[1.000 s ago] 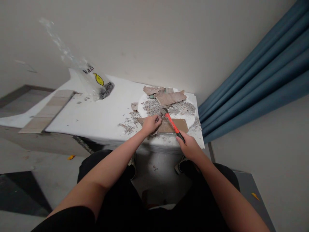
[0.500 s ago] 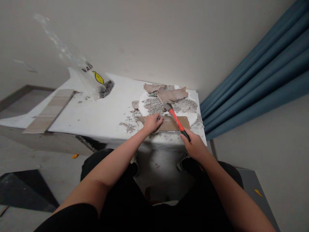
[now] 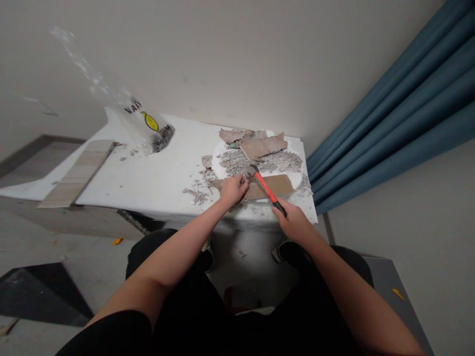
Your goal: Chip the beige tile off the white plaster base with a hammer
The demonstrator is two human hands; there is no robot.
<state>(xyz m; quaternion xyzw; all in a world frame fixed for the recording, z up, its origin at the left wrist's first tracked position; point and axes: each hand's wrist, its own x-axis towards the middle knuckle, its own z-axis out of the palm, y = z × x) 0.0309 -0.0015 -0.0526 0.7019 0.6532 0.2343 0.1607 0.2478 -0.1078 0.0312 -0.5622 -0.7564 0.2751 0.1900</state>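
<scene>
My right hand is wrapped round the black grip of a hammer with a red handle. Its grey head lies close by the fingers of my left hand, over the near side of the rubble. Those left fingers are pinched together on a small grey lump, apparently a stone chip, though most of it is hidden. Under and beside the hands lies a strip of brown cardboard. Crushed grey rubble covers a white round patch behind it, with torn cardboard pieces at the back.
A white-covered table stands against the wall. On its left are a clear plastic bag with dark contents and a long cardboard strip. Blue curtains hang at the right. A dark panel lies on the floor.
The hammer head has shifted slightly left and down toward my left fingers, with my right hand moving left along with it. My left hand keeps its pinch in nearly the same place.
</scene>
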